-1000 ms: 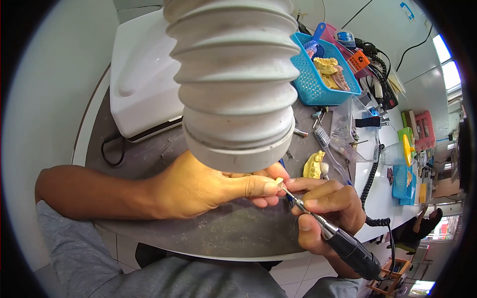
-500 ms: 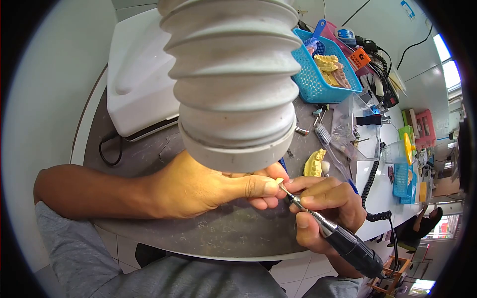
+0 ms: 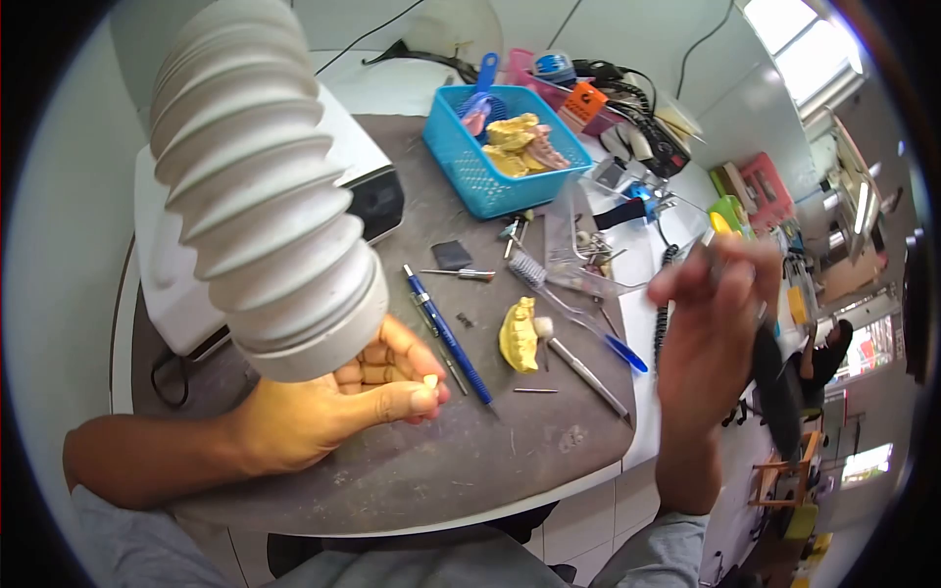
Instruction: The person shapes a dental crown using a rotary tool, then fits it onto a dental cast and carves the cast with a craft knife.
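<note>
Under the mouth of a white ribbed hose point(image 3: 265, 186), my left hand point(image 3: 343, 397) pinches a small pale tooth-like piece point(image 3: 430, 380) between thumb and fingertips. My right hand point(image 3: 711, 338) is raised at the right, blurred by motion, with a dark rotary handpiece point(image 3: 777, 392) held in it. A blue mechanical pencil point(image 3: 448, 335) lies just right of my left hand. Between the hands, a yellow dental cast point(image 3: 519, 335) rests on the grey work surface point(image 3: 470, 456), beside a metal-handled tool with a white head point(image 3: 588, 377).
A blue basket point(image 3: 480, 186) of yellow and pink casts stands at the back. Near it are a clear tray point(image 3: 578, 250) of small tools and a toothbrush point(image 3: 573, 309). A white machine point(image 3: 162, 265) is at the left. Another person point(image 3: 828, 358) is at far right.
My right hand has lifted away to the right with the handpiece, off the small piece. My left hand has shifted left and down. The view has turned, and the hose appears further left.
</note>
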Tool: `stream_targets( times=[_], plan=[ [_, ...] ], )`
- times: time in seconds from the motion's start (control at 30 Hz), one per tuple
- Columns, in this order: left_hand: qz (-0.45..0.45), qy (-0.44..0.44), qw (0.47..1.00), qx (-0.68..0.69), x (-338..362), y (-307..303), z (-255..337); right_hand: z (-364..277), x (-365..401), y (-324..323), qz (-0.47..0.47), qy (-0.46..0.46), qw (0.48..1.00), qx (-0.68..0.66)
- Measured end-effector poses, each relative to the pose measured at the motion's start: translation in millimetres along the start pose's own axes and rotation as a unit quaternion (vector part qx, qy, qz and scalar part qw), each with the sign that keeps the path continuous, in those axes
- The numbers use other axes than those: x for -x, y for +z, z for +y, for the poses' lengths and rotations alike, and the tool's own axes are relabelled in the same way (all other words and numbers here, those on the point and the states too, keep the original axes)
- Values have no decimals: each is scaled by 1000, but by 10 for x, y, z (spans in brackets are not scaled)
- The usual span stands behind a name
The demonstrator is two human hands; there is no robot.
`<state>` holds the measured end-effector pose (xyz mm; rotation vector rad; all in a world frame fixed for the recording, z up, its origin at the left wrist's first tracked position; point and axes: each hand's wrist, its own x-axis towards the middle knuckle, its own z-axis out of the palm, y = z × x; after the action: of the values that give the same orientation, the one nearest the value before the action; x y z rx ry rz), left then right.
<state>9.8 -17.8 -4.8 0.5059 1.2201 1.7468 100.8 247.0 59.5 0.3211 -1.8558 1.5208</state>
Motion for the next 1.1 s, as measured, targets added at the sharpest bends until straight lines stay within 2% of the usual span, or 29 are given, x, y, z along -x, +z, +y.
stream_targets(
  times=[0.03, 0.1, 0.17, 0.2, 0.33, 0.4, 0.5, 0.57, 0.6, 0.63, 0.7, 0.93, 1.1],
  plan=[
    [4, 13, 1000, 0, -5, 1, -20, -30, -214, -99, 72, 13, 997, 11],
    [1, 8, 1000, -1, -13, 29, -5, 27, -617, -456, 141, 21, 989, 24],
    [8, 11, 1000, -9, -25, 39, 22, 178, -982, -792, 176, 54, 982, 37],
    [2, 14, 1000, -12, -1, 46, 30, 209, -1136, -916, 175, 105, 979, 17],
    [1, 17, 999, -28, -11, 50, 5, 850, -1703, -1490, 270, 113, 956, -1],
    [-5, 26, 999, -19, -7, 47, -2, 1210, -1868, -1774, 276, 144, 950, 20],
    [3, 26, 999, -19, 3, 53, 2, 1779, -2022, -2189, 342, 241, 901, 116],
    [6, 28, 999, -15, -10, 40, -18, 2002, -1977, -2210, 404, 274, 849, 202],
    [-5, 32, 999, -13, -12, 24, -33, 2061, -1966, -2138, 435, 296, 806, 271],
    [-4, 34, 999, -12, -10, 21, -32, 2097, -1949, -2093, 441, 313, 781, 312],
    [-11, 19, 1000, -3, -22, 29, -21, 2050, -1914, -2063, 371, 359, 772, 372],
    [-7, 6, 1000, -20, -24, 39, 32, 2124, -1929, -1902, 370, 357, 758, 402],
    [-2, 0, 1000, 20, -36, 41, -1, 2203, -1948, -2036, 371, 350, 775, 373]
  ],
)
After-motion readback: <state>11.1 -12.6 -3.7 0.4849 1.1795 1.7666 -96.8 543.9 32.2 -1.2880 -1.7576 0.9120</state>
